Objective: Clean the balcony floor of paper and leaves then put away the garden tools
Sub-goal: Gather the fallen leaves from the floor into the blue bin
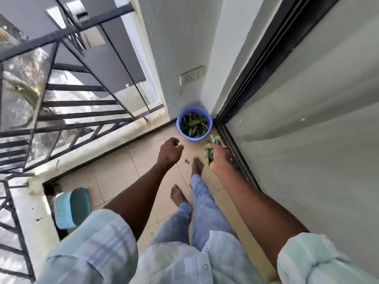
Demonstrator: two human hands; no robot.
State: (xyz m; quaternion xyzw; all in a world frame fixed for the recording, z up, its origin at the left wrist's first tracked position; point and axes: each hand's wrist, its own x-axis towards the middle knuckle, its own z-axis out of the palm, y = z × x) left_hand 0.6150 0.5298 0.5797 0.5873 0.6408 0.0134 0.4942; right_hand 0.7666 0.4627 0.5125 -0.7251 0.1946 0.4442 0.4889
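A blue bucket [194,138] stands in the far corner of the balcony, holding green leaves [193,125]. My right hand [220,157] grips a bunch of green leaves [209,149] just in front of and to the right of the bucket, close to the sliding door track. My left hand [170,151] hangs over the tiled floor left of the bucket, with loosely curled fingers that hold nothing. A small bit of debris [187,160] lies on the tiles between my hands.
A teal perforated basket [70,208] lies on its side by the low parapet at the left. Black metal railing [82,119] runs along the balcony edge. The sliding glass door [307,140] bounds the right side. My bare feet [197,166] stand on the tiles.
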